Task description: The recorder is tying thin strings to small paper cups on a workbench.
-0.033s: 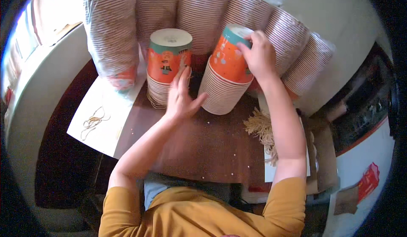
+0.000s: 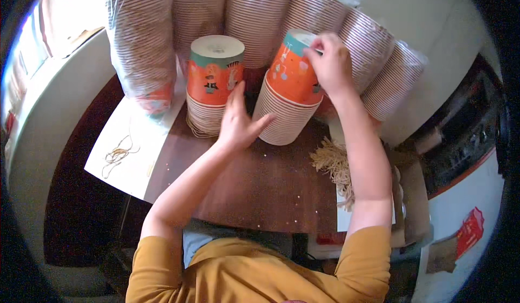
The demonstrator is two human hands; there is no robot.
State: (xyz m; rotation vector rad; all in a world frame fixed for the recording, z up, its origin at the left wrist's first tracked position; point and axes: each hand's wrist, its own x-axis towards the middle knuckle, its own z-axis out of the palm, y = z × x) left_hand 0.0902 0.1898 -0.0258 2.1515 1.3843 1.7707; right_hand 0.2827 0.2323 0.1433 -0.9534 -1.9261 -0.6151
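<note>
Fingers (image 2: 319, 46) of right hand (image 2: 331, 64) pinched on tilted paper cup stack (image 2: 287, 94) top; left hand (image 2: 238, 121) spread open, braced at base. Stack judged light, crushable; best gripped at sides.

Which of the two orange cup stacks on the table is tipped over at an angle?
The right-hand stack, gripped at its top by the right hand, leans leftward. The other stack stands upright beside the left hand.

Daylight from the upper left, strong fisheye bend.
The window corner (image 2: 59, 10) is blown out white; the brown tabletop (image 2: 260, 189) sits dimmer, soft shadows under the forearms, edges curve into a black rim, slightly soft throughout.
</note>
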